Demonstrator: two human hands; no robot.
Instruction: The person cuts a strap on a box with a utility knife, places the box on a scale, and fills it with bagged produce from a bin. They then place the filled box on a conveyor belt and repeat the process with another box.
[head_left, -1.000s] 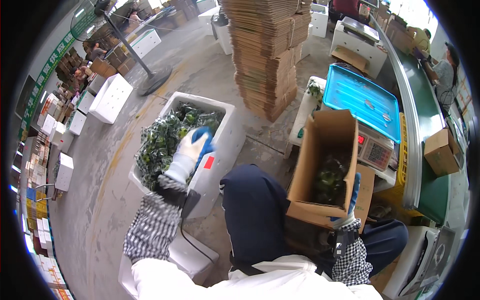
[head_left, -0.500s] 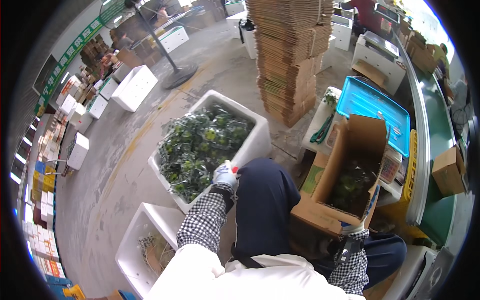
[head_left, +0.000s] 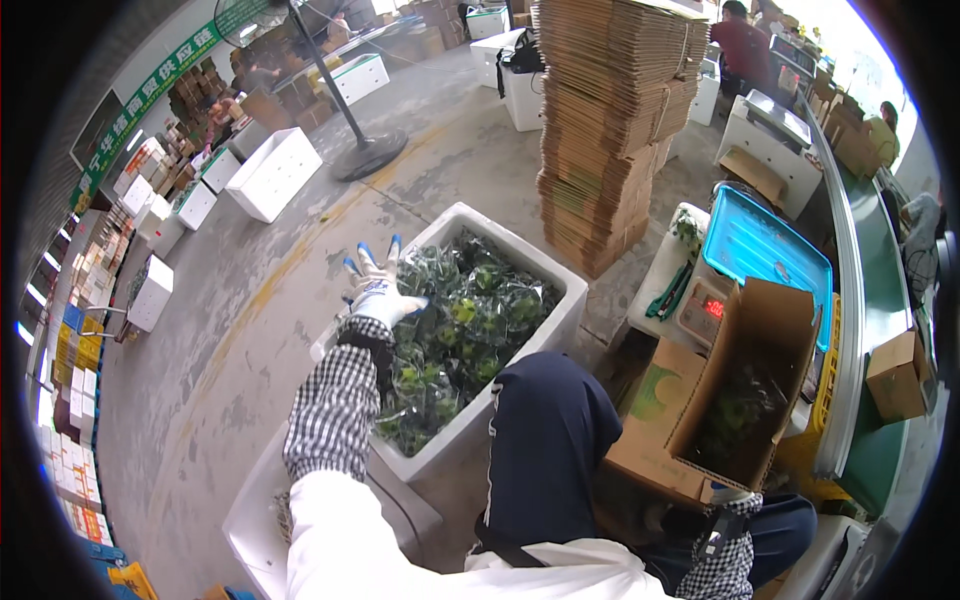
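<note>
My left hand point(head_left: 376, 290), in a white glove with blue fingertips, is open with fingers spread at the left rim of a white foam box point(head_left: 572, 300). Clear plastic bags of leafy greens point(head_left: 470, 300) fill that box; the thumb reaches over them. At the near end of an open cardboard box point(head_left: 690, 455), my right hand point(head_left: 735, 494) grips its lower edge, most of its fingers hidden. The box tilts toward me, with some bagged greens point(head_left: 735, 415) deep inside. My bent left knee lies between the two boxes.
A scale point(head_left: 700, 308) with a red display and a blue tray point(head_left: 770, 250) stand behind the cardboard box. Ahead rises a tall stack of flattened cartons point(head_left: 610, 140). Another foam box point(head_left: 255, 520) is at lower left, a conveyor point(head_left: 875, 280) at right, a fan point(head_left: 368, 155) farther off.
My left hand has moved left and away from me, from the foam box's near right rim to its left side, its fingers now spread. The right hand stays at the cardboard box.
</note>
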